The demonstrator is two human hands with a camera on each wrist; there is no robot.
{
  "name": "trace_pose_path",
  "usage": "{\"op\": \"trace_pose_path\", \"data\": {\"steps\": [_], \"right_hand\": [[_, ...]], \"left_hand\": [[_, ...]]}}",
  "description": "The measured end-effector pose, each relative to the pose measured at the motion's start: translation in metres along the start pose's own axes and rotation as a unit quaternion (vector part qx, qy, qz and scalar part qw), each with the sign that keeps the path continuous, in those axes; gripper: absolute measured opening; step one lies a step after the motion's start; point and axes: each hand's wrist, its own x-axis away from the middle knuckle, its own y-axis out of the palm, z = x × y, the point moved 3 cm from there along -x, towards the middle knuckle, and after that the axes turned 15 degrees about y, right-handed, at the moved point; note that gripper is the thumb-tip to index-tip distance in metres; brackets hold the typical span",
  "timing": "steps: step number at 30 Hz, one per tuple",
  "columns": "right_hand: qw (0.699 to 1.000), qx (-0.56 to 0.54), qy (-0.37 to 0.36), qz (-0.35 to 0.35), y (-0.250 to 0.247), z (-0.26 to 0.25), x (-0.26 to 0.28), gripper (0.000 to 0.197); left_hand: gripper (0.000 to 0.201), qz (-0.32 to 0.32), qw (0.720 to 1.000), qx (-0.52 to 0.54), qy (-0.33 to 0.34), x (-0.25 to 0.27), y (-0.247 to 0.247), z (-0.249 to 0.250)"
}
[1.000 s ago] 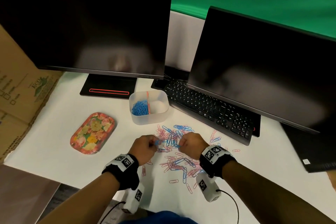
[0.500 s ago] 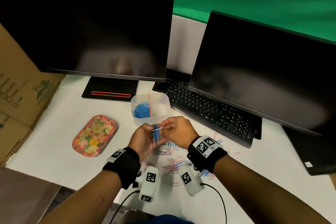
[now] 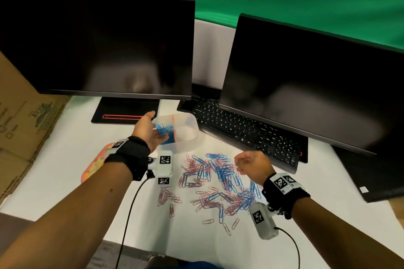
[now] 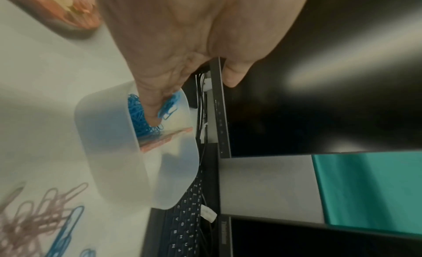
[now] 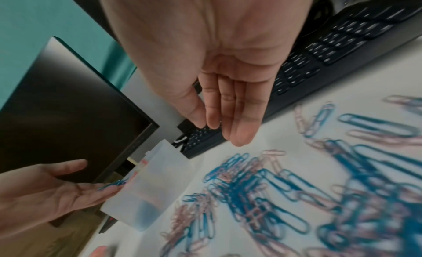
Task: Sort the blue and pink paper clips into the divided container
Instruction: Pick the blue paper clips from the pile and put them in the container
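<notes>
The translucent divided container (image 3: 192,120) stands behind a scattered pile of blue and pink paper clips (image 3: 220,178) on the white table. Its left compartment holds blue clips (image 3: 168,137); a pink divider (image 4: 165,140) splits it, and the right compartment looks bare. My left hand (image 3: 153,129) is tilted palm-up over the left compartment, fingers straight, with a few blue clips (image 4: 170,105) lying on the fingertips (image 5: 107,190). My right hand (image 3: 242,164) hovers over the pile's right side and holds nothing; its fingers (image 5: 237,116) are straight.
A flowered oval tray (image 3: 96,166) lies left of my left wrist. A black keyboard (image 3: 244,131) runs behind the pile, under the right monitor (image 3: 317,83). The left monitor (image 3: 98,39) and its base (image 3: 124,111) stand behind the container. A cardboard box (image 3: 19,116) is at far left.
Both hands left the pile and met above it with blue clips. Now the left hand has carried them over the container's left compartment, and the right hand has drawn back over the pile.
</notes>
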Motion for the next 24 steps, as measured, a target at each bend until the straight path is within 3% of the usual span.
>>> {"op": "trace_pose_path", "data": {"steps": [3, 6, 8, 10, 13, 15, 20, 24], "right_hand": [[0.999, 0.044, 0.008, 0.023, -0.003, 0.013, 0.0, 0.03], [0.993, 0.116, 0.014, 0.008, 0.002, 0.02, 0.0, 0.028], [0.988, 0.152, 0.02, 0.008, 0.007, 0.023, -0.001, 0.034], [0.985, 0.17, 0.026, 0.002, 0.017, 0.028, -0.001, 0.04], [0.981, 0.191, 0.03, -0.01, 0.031, 0.031, -0.001, 0.037], [0.98, 0.196, 0.031, -0.018, 0.037, 0.031, 0.001, 0.029], [0.977, 0.211, 0.021, -0.018, 0.048, 0.03, 0.003, 0.023], [0.971, 0.239, -0.007, -0.025, 0.058, 0.026, 0.006, 0.021]], "left_hand": [[0.028, -0.001, 0.998, -0.068, 0.011, 0.003, 0.005, -0.001], [0.028, 0.004, 0.976, -0.191, 0.106, 0.001, 0.003, -0.006], [0.013, -0.032, 0.927, -0.309, 0.211, 0.005, 0.002, -0.013], [0.01, -0.109, 0.863, -0.427, 0.249, 0.016, 0.002, -0.03], [0.007, -0.177, 0.764, -0.58, 0.22, 0.029, -0.007, -0.07], [0.007, -0.189, 0.719, -0.642, 0.189, 0.03, -0.016, -0.094], [0.003, -0.206, 0.671, -0.694, 0.162, 0.03, -0.023, -0.124], [0.009, -0.202, 0.667, -0.698, 0.163, 0.026, -0.028, -0.123]]}}
